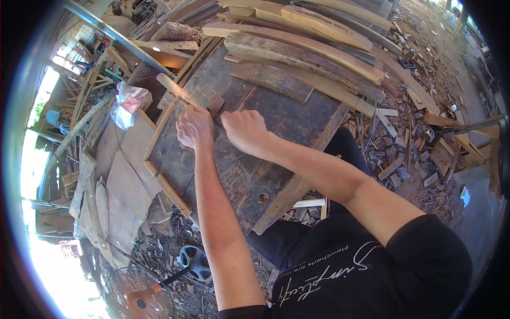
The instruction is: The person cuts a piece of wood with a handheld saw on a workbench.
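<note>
Pale tan, rounded wooden stick (175, 89) at the left hand (194, 128), over a dark, worn wooden bench (255, 175)

Held item: the stick, its lower end inside the left fingers, which appear wrapped around it. The remainder projects beyond the knuckles, above the far left part of the bench.

Governing relation, as judged: the long axis slants from the left fingers forward and to the person's left, away from the body. The left hand is the nearer; the bare right hand (245, 129) lies just to the right of it, apart from the visible length.

Right fingers: curled under, tips hidden; cannot tell whether they pinch anything.

Adjacent item: a small reddish-brown wooden block (215, 105), between the two hands and slightly forward of the fingers. Whether it joins the stick cannot be told.

Surroundings: long, curved, rough-sawn brown planks (303, 53), stacked forward and right of the fingers; a crumpled, translucent plastic bag (129, 103) with reddish contents, left of the left fingers.

Markings: white lettering (340, 271), large script and smaller plain type, on the black short-sleeved shirt (419, 266) behind the fingers; none discernible on stick or block.
</note>
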Tool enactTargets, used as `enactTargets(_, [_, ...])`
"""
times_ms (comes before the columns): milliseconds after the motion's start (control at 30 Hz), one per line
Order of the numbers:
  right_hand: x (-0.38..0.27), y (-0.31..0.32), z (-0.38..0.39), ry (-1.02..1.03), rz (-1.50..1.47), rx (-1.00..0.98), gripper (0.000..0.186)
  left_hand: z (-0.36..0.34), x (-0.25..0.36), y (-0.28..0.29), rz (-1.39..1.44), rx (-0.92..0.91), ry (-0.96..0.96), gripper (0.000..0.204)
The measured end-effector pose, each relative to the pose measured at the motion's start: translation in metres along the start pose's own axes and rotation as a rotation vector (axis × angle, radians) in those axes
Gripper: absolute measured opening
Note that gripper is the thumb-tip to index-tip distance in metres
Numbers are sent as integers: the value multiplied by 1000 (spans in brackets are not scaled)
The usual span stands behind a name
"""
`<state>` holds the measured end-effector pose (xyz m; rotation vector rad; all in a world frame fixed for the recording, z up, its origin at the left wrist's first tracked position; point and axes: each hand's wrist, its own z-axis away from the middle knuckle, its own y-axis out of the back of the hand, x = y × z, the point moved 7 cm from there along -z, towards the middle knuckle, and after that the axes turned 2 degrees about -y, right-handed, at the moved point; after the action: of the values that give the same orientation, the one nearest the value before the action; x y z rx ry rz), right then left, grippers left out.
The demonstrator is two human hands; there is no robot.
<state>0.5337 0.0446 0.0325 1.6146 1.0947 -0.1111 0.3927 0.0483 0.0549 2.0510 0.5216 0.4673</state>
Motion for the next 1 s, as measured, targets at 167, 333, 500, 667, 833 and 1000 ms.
enactTargets(167, [6, -5, 27, -7, 12, -12, 13, 1, -6, -3, -1, 6, 59, 32])
enactTargets(333, [10, 13, 62, -55, 1, -68, 12, -2, -2, 1, -23, 11, 28, 31])
enactTargets(500, [3, -5, -5, 53, -1, 49, 11, -2, 2, 1, 0, 30, 8, 31])
enactTargets(667, [7, -3, 37, 36, 3, 19, 9, -1, -8, -2, -4, 23, 65, 32])
enactTargets(833, [11, 15, 60, -34, 23, -26, 8, -5, -1, 0, -34, -20, 61, 34])
enactTargets(1000, [9, -4, 44, 87, 87, -77, 16, -11, -8, -1, -16, -75, 101, 37])
